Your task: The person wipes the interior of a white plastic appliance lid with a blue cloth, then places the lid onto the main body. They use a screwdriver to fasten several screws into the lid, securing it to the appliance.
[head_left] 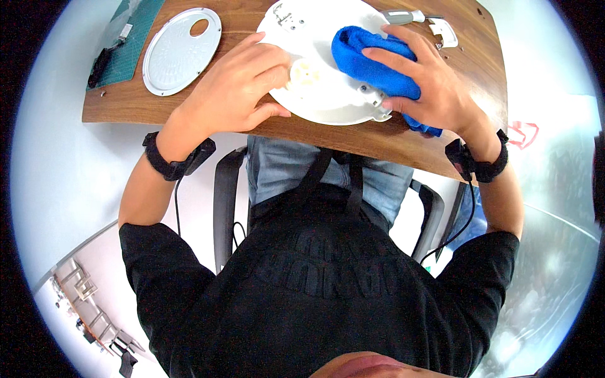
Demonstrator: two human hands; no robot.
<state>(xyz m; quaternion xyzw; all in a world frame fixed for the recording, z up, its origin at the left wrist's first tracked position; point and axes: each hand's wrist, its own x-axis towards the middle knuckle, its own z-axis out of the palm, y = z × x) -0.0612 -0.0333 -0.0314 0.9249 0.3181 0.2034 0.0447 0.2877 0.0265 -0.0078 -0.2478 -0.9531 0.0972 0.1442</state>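
A white round plastic housing [320,85] lies at the table's front edge, with a cream-coloured round part and small screws on it. Bent around its left rim is my left hand [236,85], thumb low at the near edge and fingers curled by the cream part. On the housing's right side my right hand [435,85] presses a bunched blue cloth [372,60], fingers wrapped over it. One end of the cloth hangs down below that hand. The cloth covers part of the housing's right side.
Left of the housing lies a white oval cover [179,53] with a round hole, beside a green cutting mat [129,53]. A grey-handled screwdriver [403,17], a small white bracket [446,33] and some screws lie at the back right of the wooden table [466,60].
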